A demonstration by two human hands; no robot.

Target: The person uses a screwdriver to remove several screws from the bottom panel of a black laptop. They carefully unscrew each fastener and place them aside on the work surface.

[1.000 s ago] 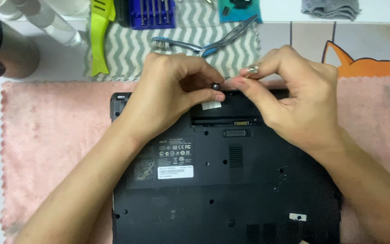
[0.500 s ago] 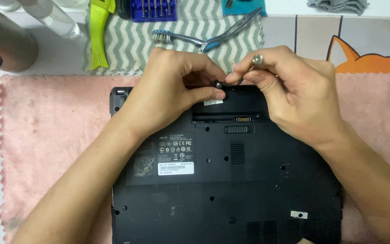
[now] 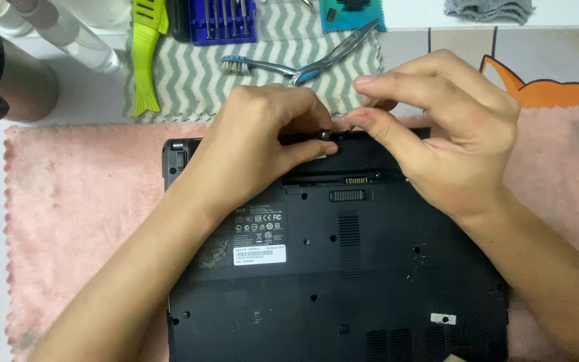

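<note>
The black laptop [image 3: 343, 268] lies bottom-up on the pink mat [image 3: 82, 214], its base cover seemingly in place and its battery bay at the far edge open, so I judge the stripping-down barely begun. At that far edge the left hand [image 3: 256, 144] curls its fingers [image 3: 303, 153] onto the bay rim at a small dark part [image 3: 325, 134], while the right hand [image 3: 447, 131] pinches thumb and forefinger together just beside it. Beyond the laptop a blue brush [image 3: 263, 66] lies on the striped cloth [image 3: 196, 84].

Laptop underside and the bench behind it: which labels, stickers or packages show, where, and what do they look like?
White rectangular sticker: laptop base, left of centre.
Printed marks panel: above it, pale on black.
Small white tab: lower right of base.
Blue screwdriver case: top, on striped cloth.
</note>
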